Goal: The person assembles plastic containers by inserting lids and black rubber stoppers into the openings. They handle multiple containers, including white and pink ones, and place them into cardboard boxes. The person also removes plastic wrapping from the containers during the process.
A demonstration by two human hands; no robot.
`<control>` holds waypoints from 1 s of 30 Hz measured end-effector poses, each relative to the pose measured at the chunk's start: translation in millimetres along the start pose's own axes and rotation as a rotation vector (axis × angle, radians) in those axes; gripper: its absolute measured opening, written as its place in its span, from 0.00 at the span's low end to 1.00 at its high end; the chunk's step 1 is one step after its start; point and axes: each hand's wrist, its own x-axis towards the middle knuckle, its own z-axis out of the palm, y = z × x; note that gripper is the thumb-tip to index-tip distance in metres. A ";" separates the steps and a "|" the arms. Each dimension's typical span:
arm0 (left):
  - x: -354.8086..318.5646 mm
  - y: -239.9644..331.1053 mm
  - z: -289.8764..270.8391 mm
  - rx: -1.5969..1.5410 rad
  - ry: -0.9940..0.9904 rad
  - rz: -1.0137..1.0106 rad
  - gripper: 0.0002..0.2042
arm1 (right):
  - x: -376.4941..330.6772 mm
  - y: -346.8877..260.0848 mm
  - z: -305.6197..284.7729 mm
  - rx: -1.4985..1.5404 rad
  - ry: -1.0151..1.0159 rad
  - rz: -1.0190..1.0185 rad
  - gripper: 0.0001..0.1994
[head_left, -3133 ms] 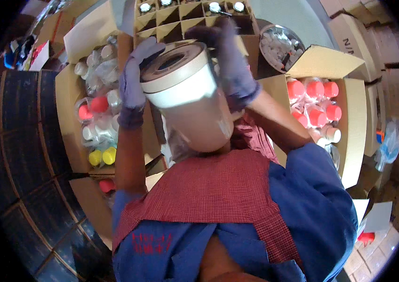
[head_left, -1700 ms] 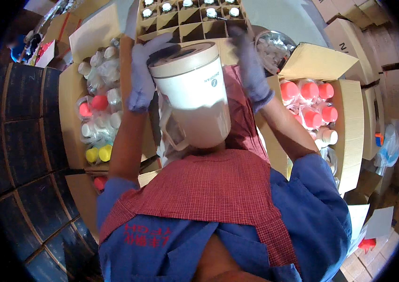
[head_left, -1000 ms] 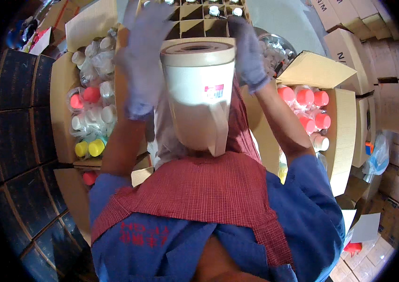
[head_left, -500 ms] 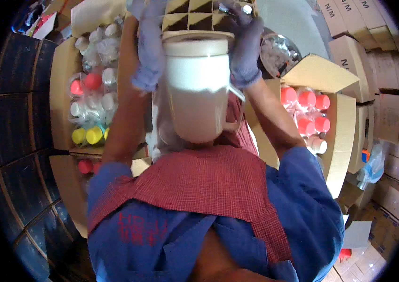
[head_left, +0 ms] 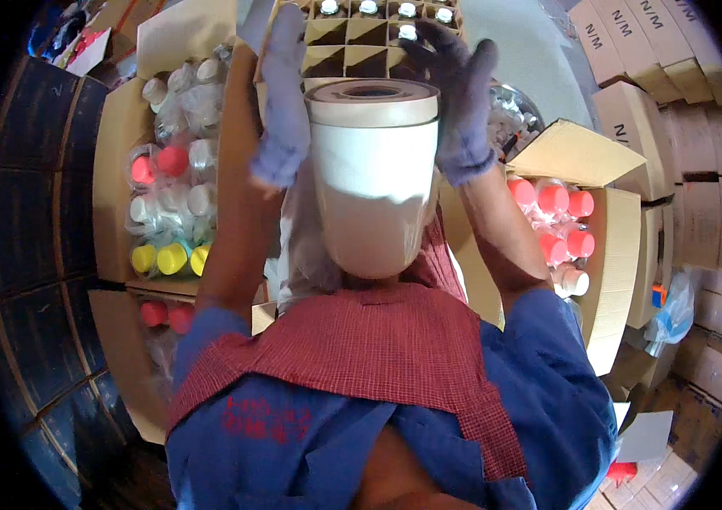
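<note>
A cardboard box with dividers (head_left: 327, 61) lies at the far side, with several white-capped bottles (head_left: 368, 8) in its cells. My left hand (head_left: 283, 102), in a purple-grey knit glove, is at the box's left edge, fingers stretched out, holding nothing I can see. Over the box's right part is my right hand (head_left: 461, 98), gloved alike, fingers spread. Its fingertips are near one white bottle cap (head_left: 408, 32); I cannot tell whether they touch. Between my forearms, close to my chest, a white lidded jug (head_left: 375, 166) hides part of the box's near side.
Left, an open carton (head_left: 116, 178) holds bagged bottles with white, red and yellow caps. Another carton (head_left: 616, 272) at right holds red-capped bottles. Behind it sits a round metal bowl (head_left: 524, 100) of clear pieces. Dark boxes (head_left: 25, 204) and brown cartons (head_left: 705, 144) are stacked at the sides.
The view has shifted, so more of the box and its capped bottles shows. My right hand's fingers have spread. The jug appears further right, its handle no longer plainly visible.
</note>
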 end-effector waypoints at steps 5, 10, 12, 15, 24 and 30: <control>-4.2 3.9 -5.9 0.003 -0.021 0.109 0.28 | 13.5 19.5 -18.3 0.212 -0.106 -0.036 0.38; -1.5 -13.7 -12.8 0.085 0.094 -0.013 0.27 | 2.1 29.8 -5.4 -0.643 -0.132 -0.690 0.23; -23.8 0.6 -6.0 0.076 0.069 -0.004 0.27 | -14.9 21.8 12.8 -0.455 -0.217 -0.704 0.22; -19.2 7.0 2.1 0.093 -0.010 0.166 0.26 | -7.8 19.9 18.9 -0.237 -0.243 -0.574 0.25; -7.6 1.8 -14.3 0.004 -0.007 0.043 0.26 | 0.8 30.2 -28.4 -0.018 -0.141 0.016 0.32; -4.1 -23.8 19.8 -0.015 -0.019 -0.086 0.26 | 3.2 43.3 -27.1 0.070 -0.177 -0.078 0.28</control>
